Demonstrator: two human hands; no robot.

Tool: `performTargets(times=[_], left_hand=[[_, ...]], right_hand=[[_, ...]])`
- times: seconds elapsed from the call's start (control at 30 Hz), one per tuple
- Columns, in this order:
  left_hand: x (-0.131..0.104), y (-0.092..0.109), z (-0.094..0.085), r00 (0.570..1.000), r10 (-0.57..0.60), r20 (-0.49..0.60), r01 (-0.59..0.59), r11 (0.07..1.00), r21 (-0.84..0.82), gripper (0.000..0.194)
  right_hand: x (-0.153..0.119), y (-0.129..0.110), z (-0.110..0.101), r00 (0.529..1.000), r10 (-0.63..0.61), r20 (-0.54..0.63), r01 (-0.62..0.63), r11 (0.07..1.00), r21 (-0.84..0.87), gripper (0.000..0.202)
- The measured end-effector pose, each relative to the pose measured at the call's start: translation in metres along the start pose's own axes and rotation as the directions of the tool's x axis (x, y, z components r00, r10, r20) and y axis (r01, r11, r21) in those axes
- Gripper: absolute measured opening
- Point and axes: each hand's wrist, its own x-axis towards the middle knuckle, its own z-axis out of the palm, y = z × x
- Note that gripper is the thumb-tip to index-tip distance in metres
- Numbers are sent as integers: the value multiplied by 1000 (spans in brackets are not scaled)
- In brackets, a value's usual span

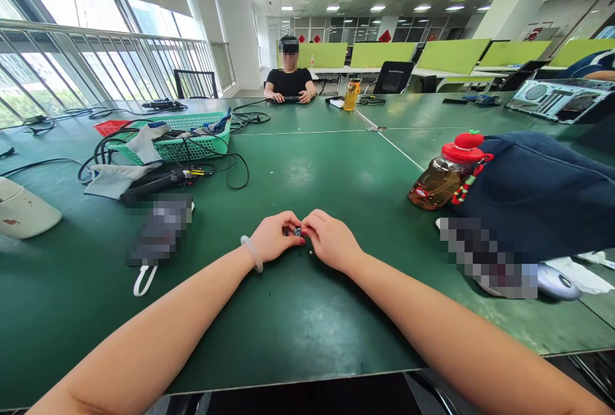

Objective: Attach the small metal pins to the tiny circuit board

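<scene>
Over the middle of the green table, my left hand and my right hand meet at the fingertips. Between them is a small dark-and-silver piece, too small to name. The thumb and fingers of my left hand pinch it from the left. My right hand's fingers are closed against its right side, and they partly hide it. Just below my right fingers a tiny light-coloured bit shows; whether it is held or lies on the table I cannot tell. A pale bangle circles my left wrist.
Left are a green basket with gloves and cables, and a blurred phone-like slab. Right stand a red-lidded bottle, a dark blue bag, another blurred slab and a silvery rounded device. A person sits opposite.
</scene>
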Motion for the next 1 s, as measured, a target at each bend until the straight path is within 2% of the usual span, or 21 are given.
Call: performTargets(times=[0.13,0.27,0.33,0.4,0.5,0.6,0.87,1.0], left_hand=[[-1,1,1,999,22,41,-19,997,-70,22],[-1,2,-1,1000,27,14,-26,999,-41,21],[0,1,-2,1000,29,-9,-29,999,-17,22],[0,-1,-3,999,33,-32,-33,999,-1,23],[0,-4,-3,997,62,-51,-61,998,26,23],[-1,-3,-2,994,107,-27,-105,993,57,21],[-3,6,1,995,97,10,-97,985,141,18],[-3,2,0,992,123,12,-123,974,189,18]], right_hand=[[-1,-1,2,999,-38,18,39,998,-39,17],[-2,1,0,999,-46,8,45,998,48,15],[-1,5,-2,1000,-7,-28,11,992,128,14],[-1,10,-4,995,88,-48,-77,978,195,13],[0,17,-4,981,189,34,-191,946,260,17],[0,18,-3,981,139,133,-174,935,309,21],[1,12,-3,978,129,164,-170,949,266,21],[0,18,-12,960,130,247,-183,961,207,20]])
